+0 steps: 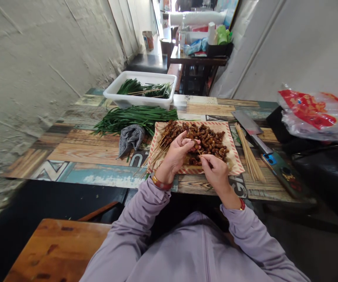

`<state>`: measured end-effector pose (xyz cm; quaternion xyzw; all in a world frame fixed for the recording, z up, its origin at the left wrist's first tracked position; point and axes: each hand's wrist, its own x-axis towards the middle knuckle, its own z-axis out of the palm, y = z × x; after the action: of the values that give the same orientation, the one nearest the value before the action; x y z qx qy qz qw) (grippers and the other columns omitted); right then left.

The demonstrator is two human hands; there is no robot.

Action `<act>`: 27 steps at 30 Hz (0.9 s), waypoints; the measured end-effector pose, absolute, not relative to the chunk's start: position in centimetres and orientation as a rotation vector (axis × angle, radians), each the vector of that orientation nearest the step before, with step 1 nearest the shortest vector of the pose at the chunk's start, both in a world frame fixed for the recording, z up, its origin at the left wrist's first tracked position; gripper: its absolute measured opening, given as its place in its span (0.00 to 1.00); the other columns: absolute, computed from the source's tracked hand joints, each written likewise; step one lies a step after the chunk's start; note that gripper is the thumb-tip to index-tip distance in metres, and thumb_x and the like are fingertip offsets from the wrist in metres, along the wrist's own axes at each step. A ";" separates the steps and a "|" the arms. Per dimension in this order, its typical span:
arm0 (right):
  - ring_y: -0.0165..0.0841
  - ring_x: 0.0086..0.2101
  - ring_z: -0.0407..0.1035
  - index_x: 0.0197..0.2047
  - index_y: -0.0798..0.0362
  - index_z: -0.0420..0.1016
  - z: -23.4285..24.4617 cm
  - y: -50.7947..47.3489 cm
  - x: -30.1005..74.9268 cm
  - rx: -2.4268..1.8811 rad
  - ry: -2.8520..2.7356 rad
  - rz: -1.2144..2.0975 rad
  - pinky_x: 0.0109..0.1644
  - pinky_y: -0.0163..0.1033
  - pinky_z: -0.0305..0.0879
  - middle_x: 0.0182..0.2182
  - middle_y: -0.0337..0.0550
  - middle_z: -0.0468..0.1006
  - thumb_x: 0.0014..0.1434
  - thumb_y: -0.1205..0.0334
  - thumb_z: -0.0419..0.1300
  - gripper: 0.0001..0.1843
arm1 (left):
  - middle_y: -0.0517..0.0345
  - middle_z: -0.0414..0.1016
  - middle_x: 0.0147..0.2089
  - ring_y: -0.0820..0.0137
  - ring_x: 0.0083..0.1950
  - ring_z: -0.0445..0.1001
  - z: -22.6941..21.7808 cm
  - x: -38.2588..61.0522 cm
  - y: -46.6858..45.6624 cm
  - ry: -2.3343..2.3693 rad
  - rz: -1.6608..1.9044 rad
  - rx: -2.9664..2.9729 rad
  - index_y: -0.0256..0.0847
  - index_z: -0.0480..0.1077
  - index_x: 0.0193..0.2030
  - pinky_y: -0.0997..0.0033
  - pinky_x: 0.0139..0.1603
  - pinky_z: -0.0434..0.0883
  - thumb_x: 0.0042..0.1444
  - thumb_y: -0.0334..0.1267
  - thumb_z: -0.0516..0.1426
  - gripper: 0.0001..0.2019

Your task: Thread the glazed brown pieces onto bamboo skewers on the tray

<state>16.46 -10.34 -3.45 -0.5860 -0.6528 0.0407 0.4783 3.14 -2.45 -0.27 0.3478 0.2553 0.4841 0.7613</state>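
My left hand [175,154] is over the left part of a heap of glossy dark-brown food pieces [211,138], its thumb and fingers closed on one piece. My right hand [216,172] pinches a thin bamboo skewer [199,152], its tip up against the piece in my left hand. Whether the tip has gone through is too small to tell. The heap lies on a sheet with a red-striped border [237,158]. Loaded skewers [169,131] lie at the sheet's left side, bare ends toward me.
Left of the sheet are a grey cloth [130,138] and green chives [136,117]; behind stands a white tub [141,102] of greens. On the right lie bare skewers [249,156], a cleaver [251,127], a phone [284,172] and red-printed plastic bags [309,111].
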 end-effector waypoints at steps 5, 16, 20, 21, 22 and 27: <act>0.32 0.32 0.76 0.35 0.51 0.78 -3.5 -10.4 16.4 -1.429 -1.602 0.107 0.38 0.35 0.71 0.32 0.43 0.82 0.63 0.59 0.54 0.12 | 0.58 0.77 0.35 0.71 0.38 0.77 -0.4 2.8 -1.9 0.529 1.101 0.721 0.39 0.62 0.50 0.73 0.40 0.67 0.45 0.39 0.67 0.27; 0.32 0.31 0.77 0.36 0.51 0.78 -3.6 -10.4 16.3 -1.429 -1.649 0.111 0.40 0.37 0.73 0.32 0.43 0.82 0.63 0.59 0.54 0.12 | 0.57 0.78 0.38 0.73 0.37 0.76 -0.4 2.4 -1.5 0.507 1.187 0.668 0.40 0.62 0.49 0.70 0.48 0.67 0.43 0.36 0.68 0.27; 0.32 0.31 0.76 0.35 0.51 0.78 -3.6 -10.5 16.3 -1.424 -1.656 0.086 0.38 0.36 0.72 0.31 0.43 0.82 0.63 0.60 0.54 0.11 | 0.58 0.78 0.36 0.73 0.37 0.77 -0.6 2.5 -1.4 0.510 1.196 0.669 0.40 0.62 0.49 0.70 0.49 0.67 0.43 0.36 0.68 0.27; 0.32 0.31 0.76 0.35 0.51 0.77 -3.6 -10.5 16.3 -1.424 -1.656 0.081 0.38 0.36 0.72 0.31 0.43 0.82 0.63 0.60 0.54 0.11 | 0.59 0.78 0.35 0.73 0.37 0.77 -0.7 2.5 -1.4 0.517 1.199 0.668 0.40 0.62 0.49 0.70 0.48 0.67 0.43 0.36 0.68 0.27; 0.32 0.31 0.76 0.35 0.51 0.77 -3.6 -10.5 16.3 -1.426 -1.657 0.077 0.37 0.35 0.72 0.31 0.43 0.82 0.63 0.60 0.54 0.11 | 0.59 0.78 0.35 0.73 0.37 0.77 -0.7 2.5 -1.3 0.525 1.202 0.666 0.40 0.62 0.49 0.70 0.48 0.67 0.42 0.36 0.68 0.28; 0.32 0.31 0.76 0.35 0.52 0.77 -3.9 -10.4 16.3 -1.442 -1.673 0.052 0.37 0.36 0.71 0.31 0.43 0.82 0.63 0.60 0.54 0.11 | 0.62 0.77 0.32 0.73 0.37 0.76 -0.8 2.7 -1.3 0.545 1.236 0.644 0.40 0.62 0.48 0.71 0.47 0.67 0.41 0.35 0.69 0.28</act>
<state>16.27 -10.40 -3.85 -0.5832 -0.6764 0.0210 0.4494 2.67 -1.30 -0.84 0.2929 0.2476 0.5621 0.7328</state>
